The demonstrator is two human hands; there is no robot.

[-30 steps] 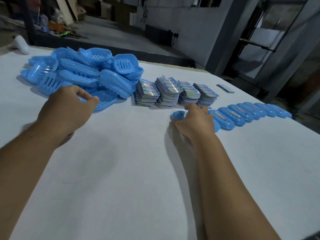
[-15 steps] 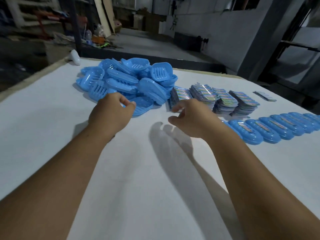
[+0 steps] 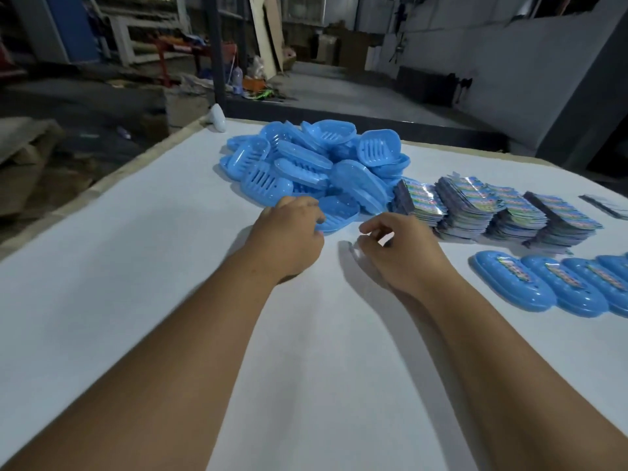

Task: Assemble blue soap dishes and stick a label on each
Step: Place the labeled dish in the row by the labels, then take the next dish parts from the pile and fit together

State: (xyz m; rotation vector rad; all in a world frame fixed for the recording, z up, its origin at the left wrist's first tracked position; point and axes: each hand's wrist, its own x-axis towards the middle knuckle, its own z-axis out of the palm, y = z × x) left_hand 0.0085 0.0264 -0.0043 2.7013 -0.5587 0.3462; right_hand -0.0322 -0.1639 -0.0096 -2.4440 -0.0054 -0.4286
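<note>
A heap of loose blue soap dish parts lies at the far middle of the white table. My left hand reaches its near edge, and its fingers curl round the rim of a slotted blue dish part. Just to the right, my right hand hovers over the table, its fingers loosely bent and holding nothing. Several stacks of shiny labels stand right of the heap. In front of them, a row of assembled, labelled blue dishes runs off the right edge.
A small white object sits at the table's far left corner. One flat dark sheet lies beyond the label stacks. The table's left edge drops to a cluttered workshop floor.
My right hand has left the first dish in the finished row and moved left towards the heap. My left hand has stayed at the heap's near dish. The view has turned left.
</note>
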